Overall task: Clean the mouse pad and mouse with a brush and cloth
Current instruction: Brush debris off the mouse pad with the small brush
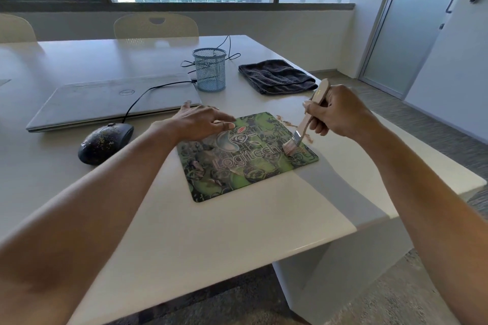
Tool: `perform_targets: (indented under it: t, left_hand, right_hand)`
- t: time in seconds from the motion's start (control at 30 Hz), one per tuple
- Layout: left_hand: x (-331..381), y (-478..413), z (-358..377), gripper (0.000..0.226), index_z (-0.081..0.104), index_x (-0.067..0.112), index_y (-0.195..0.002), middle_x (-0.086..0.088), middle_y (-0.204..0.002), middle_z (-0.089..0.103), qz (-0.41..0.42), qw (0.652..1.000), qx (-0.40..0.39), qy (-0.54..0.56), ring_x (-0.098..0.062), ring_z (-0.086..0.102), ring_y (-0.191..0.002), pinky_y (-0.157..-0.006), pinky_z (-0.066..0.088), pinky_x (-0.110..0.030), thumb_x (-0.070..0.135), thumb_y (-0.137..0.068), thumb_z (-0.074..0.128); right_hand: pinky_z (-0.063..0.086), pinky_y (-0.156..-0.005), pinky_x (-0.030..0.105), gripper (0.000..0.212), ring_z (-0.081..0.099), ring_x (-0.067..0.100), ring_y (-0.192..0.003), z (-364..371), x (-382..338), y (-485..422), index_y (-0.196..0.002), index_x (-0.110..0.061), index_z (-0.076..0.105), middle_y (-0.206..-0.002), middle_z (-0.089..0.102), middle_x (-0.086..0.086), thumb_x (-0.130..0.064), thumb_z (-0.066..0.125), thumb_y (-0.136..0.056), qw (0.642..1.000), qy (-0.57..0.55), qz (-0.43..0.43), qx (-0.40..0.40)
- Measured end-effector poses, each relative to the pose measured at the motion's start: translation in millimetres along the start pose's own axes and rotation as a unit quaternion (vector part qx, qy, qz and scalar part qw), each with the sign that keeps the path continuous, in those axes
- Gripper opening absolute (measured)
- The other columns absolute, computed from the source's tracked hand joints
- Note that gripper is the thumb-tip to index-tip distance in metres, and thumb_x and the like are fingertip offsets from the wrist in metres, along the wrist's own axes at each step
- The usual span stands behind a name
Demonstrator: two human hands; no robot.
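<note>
A green patterned mouse pad point(245, 163) lies on the white table point(237, 219), with brownish crumbs on it and just past its right edge. My right hand point(340, 113) grips the wooden handle of a brush point(307, 120), and the bristles touch the pad's right part. My left hand point(200, 121) rests with straight fingers on the pad's far left corner. A black wired mouse point(105, 142), speckled with dirt, sits to the left of the pad. Folded at the back right is a dark grey cloth point(277, 76).
A shut silver laptop point(111, 100) lies behind the mouse. A blue mesh pen cup point(210, 68) stands between laptop and cloth, with black cables around it. Chairs stand at the table's far side. The table's edge is close on the right.
</note>
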State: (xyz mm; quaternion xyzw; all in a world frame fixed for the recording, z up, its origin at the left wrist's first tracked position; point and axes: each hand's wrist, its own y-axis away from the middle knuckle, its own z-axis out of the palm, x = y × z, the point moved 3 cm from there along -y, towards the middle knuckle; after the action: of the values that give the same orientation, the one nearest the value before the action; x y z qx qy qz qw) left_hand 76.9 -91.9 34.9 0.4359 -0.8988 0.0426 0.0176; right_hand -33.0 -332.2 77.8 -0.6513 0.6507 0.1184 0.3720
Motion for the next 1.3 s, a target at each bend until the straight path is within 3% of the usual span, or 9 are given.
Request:
perform_targets:
  t: [0.07, 0.17, 0.3, 0.47, 0.57, 0.73, 1.03, 1.13, 1.3]
  left_hand:
    - [6.4, -8.5, 0.3, 0.047, 0.037, 0.043, -0.136, 0.003, -0.145, 0.043, 0.015, 1.0, -0.004, -0.002, -0.02, 0.035, -0.135, -0.104, 0.024, -0.046, 0.055, -0.092, 0.034]
    - [15.8, -20.6, 2.4, 0.052, 0.027, 0.042, -0.141, 0.009, -0.152, 0.028, 0.037, 0.998, -0.045, 0.024, -0.016, 0.016, -0.143, -0.111, 0.017, -0.054, 0.051, -0.092, 0.04]
    - [17.6, -29.4, 8.0, 0.054, 0.03, 0.039, -0.141, 0.003, -0.154, 0.022, 0.045, 0.988, -0.118, 0.087, -0.018, 0.006, -0.145, -0.116, 0.01, -0.048, 0.045, -0.09, 0.047]
    - [16.6, -30.0, 12.8, 0.051, 0.028, 0.036, -0.142, 0.012, -0.155, 0.014, 0.058, 0.982, -0.146, 0.105, -0.02, -0.001, -0.145, -0.117, 0.001, -0.046, 0.04, -0.093, 0.043]
    - [17.6, -29.6, 13.1, 0.05, 0.024, 0.037, -0.143, 0.014, -0.155, 0.009, 0.07, 0.986, -0.138, 0.069, -0.019, -0.004, -0.145, -0.115, 0.002, -0.053, 0.042, -0.094, 0.038]
    - [20.3, -29.2, 12.7, 0.05, 0.022, 0.037, -0.143, 0.016, -0.154, 0.01, 0.08, 0.986, -0.14, 0.04, -0.017, -0.004, -0.145, -0.114, 0.004, -0.055, 0.042, -0.095, 0.034]
    - [18.2, -28.8, 17.1, 0.05, 0.015, 0.042, -0.143, 0.022, -0.154, 0.005, 0.081, 0.985, -0.146, 0.035, -0.015, -0.007, -0.144, -0.11, -0.003, -0.063, 0.046, -0.095, 0.028]
    - [18.2, -28.7, 17.6, 0.05, 0.014, 0.042, -0.144, 0.021, -0.154, 0.004, 0.082, 0.986, -0.142, 0.025, -0.015, -0.007, -0.144, -0.11, -0.003, -0.063, 0.046, -0.096, 0.027]
    - [20.4, -26.8, 16.1, 0.05, 0.015, 0.038, -0.145, 0.019, -0.154, 0.005, 0.081, 0.986, -0.142, 0.033, -0.015, -0.006, -0.144, -0.111, -0.002, -0.063, 0.042, -0.097, 0.028]
  right_hand:
    - [0.042, -0.039, 0.009, 0.031, 0.055, 0.002, -0.034, 0.6, -1.5, 0.2, -0.063, -0.009, 0.061, -0.052, 0.063, 0.001, -0.018, 0.055, -0.092, 1.0, 0.009, -0.004, -0.003]
    - [0.042, -0.039, 0.009, 0.031, 0.056, 0.002, -0.035, 1.0, -1.5, 1.0, -0.062, -0.011, 0.059, -0.053, 0.063, 0.001, -0.019, 0.055, -0.092, 1.0, 0.009, -0.006, -0.002]
    - [0.043, -0.039, 0.01, 0.031, 0.055, 0.002, -0.034, 0.0, -2.8, 2.6, -0.061, -0.013, 0.059, -0.051, 0.062, 0.0, -0.018, 0.056, -0.092, 1.0, -0.003, -0.002, 0.004]
    - [0.045, -0.041, 0.015, 0.027, 0.056, 0.005, -0.036, 6.5, -17.2, 7.2, -0.065, -0.011, 0.06, -0.047, 0.062, -0.002, -0.016, 0.056, -0.092, 0.994, -0.107, 0.004, 0.012]
    - [0.047, -0.042, 0.015, 0.023, 0.056, 0.005, -0.038, 21.3, -32.7, 13.4, -0.072, -0.006, 0.063, -0.049, 0.063, -0.002, -0.017, 0.055, -0.092, 0.984, -0.177, 0.004, -0.013]
    - [0.047, -0.042, 0.016, 0.031, 0.055, 0.007, -0.037, 40.6, -38.1, 18.8, -0.061, -0.012, 0.06, -0.049, 0.062, 0.0, -0.016, 0.056, -0.092, 0.983, -0.174, 0.003, -0.051]
    - [0.044, -0.039, 0.012, 0.027, 0.055, 0.003, -0.034, -7.9, 15.0, 9.0, -0.066, -0.009, 0.062, -0.045, 0.062, -0.002, -0.017, 0.057, -0.091, 0.996, -0.063, 0.064, 0.008]
    - [0.043, -0.038, 0.011, 0.03, 0.054, 0.003, -0.033, -20.3, 17.8, 4.7, -0.061, -0.013, 0.059, -0.042, 0.06, -0.005, -0.018, 0.058, -0.091, 0.998, -0.033, 0.045, 0.037]
    - [0.048, -0.042, 0.016, 0.027, 0.058, 0.008, -0.038, -4.4, 2.5, 3.1, -0.066, -0.014, 0.061, -0.044, 0.063, -0.004, -0.018, 0.057, -0.091, 0.993, -0.111, 0.014, 0.022]
